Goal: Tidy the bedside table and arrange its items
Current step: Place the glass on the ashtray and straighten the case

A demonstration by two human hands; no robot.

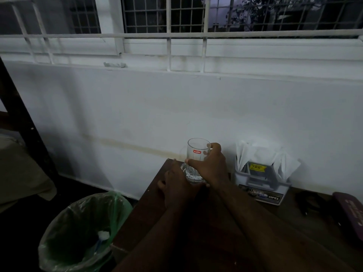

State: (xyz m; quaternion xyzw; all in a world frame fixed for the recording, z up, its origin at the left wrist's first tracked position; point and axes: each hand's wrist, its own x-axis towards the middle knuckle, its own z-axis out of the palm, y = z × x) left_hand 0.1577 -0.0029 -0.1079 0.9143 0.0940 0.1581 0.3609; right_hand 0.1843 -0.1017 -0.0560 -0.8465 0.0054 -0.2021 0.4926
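Observation:
A clear drinking glass point(197, 152) with a red label stands at the far left corner of the dark wooden bedside table point(145, 211). My right hand point(211, 163) grips the glass round its right side, thumb in front. My left hand point(176, 183) rests against the lower left of the glass, fingers curved round its base. The foot of the glass is partly hidden by both hands.
A white box point(263, 185) stuffed with white paper tissues stands by the wall to the right. Beyond it lie a dark object point(308, 201) and a maroon case point(349, 211). A bin with a green liner point(84, 230) sits on the floor left of the table.

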